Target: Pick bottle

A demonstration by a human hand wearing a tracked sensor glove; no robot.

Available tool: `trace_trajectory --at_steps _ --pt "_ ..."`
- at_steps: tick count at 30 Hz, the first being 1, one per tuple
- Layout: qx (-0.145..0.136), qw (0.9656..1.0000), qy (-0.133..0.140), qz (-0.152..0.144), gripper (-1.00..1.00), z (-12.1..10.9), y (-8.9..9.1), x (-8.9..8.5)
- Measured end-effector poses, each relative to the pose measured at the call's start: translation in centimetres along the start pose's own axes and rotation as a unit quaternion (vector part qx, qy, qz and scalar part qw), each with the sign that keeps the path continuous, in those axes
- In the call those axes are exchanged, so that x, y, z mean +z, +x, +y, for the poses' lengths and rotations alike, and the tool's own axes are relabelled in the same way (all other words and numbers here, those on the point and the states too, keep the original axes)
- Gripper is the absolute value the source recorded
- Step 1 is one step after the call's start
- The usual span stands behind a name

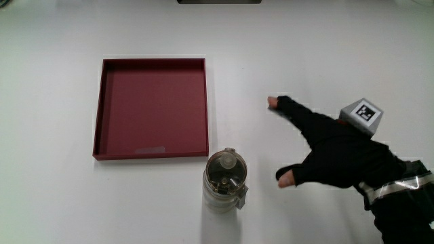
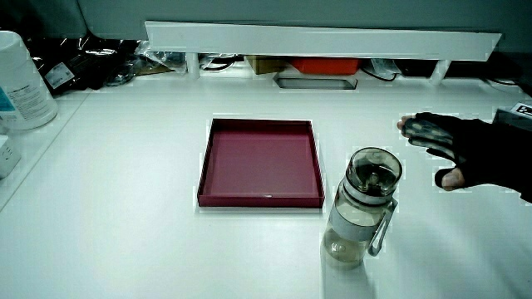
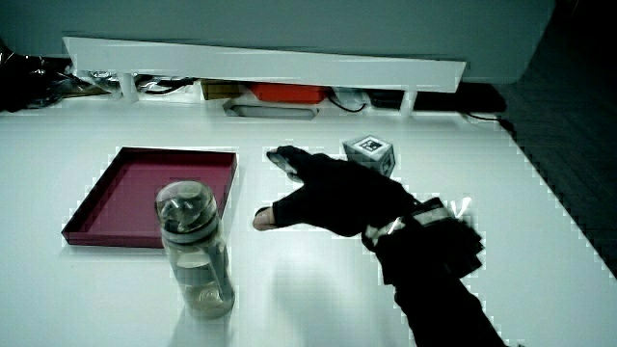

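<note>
A clear bottle (image 1: 225,181) with a grey lid and side loop stands upright on the white table, just nearer to the person than the dark red tray (image 1: 150,152). It shows in both side views (image 2: 363,210) (image 3: 196,249). The hand (image 1: 324,150) in its black glove hovers over the bare table beside the bottle, a short gap away, not touching it. Its fingers are spread, with thumb and forefinger apart, and hold nothing. The patterned cube (image 1: 361,114) rides on its back. The hand appears in both side views (image 2: 461,149) (image 3: 333,198).
The shallow red tray (image 2: 260,198) holds nothing. A low white partition (image 2: 324,40) runs along the table's edge farthest from the person, with cables and an orange object (image 2: 327,64) under it. A white container (image 2: 21,83) stands at the table's edge in a side view.
</note>
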Motion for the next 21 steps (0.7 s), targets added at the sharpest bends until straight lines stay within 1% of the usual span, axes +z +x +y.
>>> trace_trajectory --at_steps 2,3,4,6,8,9,11,12,13,15,17,19,20,21 --pt "-0.009 0.9999 -0.009 -0.005 0.0 0.3 0.0 -0.6" --pt "-0.01 0.9998 -0.015 -0.012 0.0 0.5 0.1 -0.8" --pt "-0.014 0.9996 -0.024 0.002 0.0 0.6 -0.1 -1.2" --pt "-0.015 0.9994 -0.031 0.0 0.0 0.9 0.2 -1.8" --pt "-0.029 0.9986 -0.044 0.008 0.0 1.3 0.2 -2.5" --pt "-0.03 0.9982 -0.05 0.013 0.0 1.5 0.2 -2.9" --pt "-0.023 0.9975 -0.061 0.026 0.0 1.9 0.7 -3.6" --pt "-0.039 0.9971 -0.065 0.007 0.0 2.0 0.5 -3.9" --pt "-0.044 0.9969 -0.065 0.003 0.0 2.3 0.9 -4.1" --pt "-0.03 0.9969 -0.072 0.002 0.0 2.7 1.2 -4.6" --pt "-0.031 0.9964 -0.079 -0.004 0.0 3.1 1.8 -5.0" --pt "-0.03 0.9961 -0.083 0.005 0.0 3.5 1.9 -5.5" --pt "-0.037 0.9959 -0.083 0.0 0.0 3.6 2.2 -5.7" --pt "-0.029 0.9956 -0.089 0.005 0.0 3.9 2.5 -5.9"
